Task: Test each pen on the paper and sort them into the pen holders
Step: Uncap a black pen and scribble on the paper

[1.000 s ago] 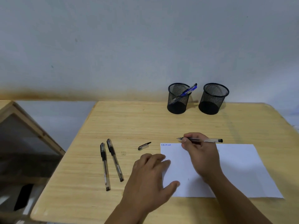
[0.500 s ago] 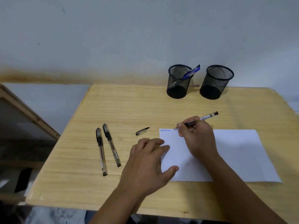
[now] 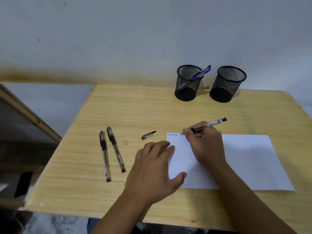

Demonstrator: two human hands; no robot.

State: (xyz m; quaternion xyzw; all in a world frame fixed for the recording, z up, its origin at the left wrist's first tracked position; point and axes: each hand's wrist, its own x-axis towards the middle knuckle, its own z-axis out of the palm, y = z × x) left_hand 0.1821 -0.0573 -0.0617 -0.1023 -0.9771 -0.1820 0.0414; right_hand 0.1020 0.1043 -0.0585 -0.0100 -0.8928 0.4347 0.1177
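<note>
Pen (image 3: 209,125) under test sits just right of the frame's centre, pinched low on its barrel by the right hand (image 3: 205,142), its tip at the upper left corner of the paper (image 3: 244,159), right beside a short row of faint blue marks (image 3: 172,134). To do this step well, I would judge that a short, light stroke next to those marks, on bare paper, is enough to show whether ink flows. The left hand (image 3: 155,168) lies flat with straight fingers across the sheet's left edge, which should keep it from sliding under the stroke. Its likely cap (image 3: 148,135) lies loose on the table (image 3: 135,107) just left of the sheet and should go back on before sorting. Further left, two capped pens (image 3: 111,152) lie side by side, not yet tested as far as their placement suggests. At the upper right, the left holder (image 3: 187,85) already has a blue pen (image 3: 201,73) leaning in it, while the right holder (image 3: 227,86) looks empty; the result should decide between them.
</note>
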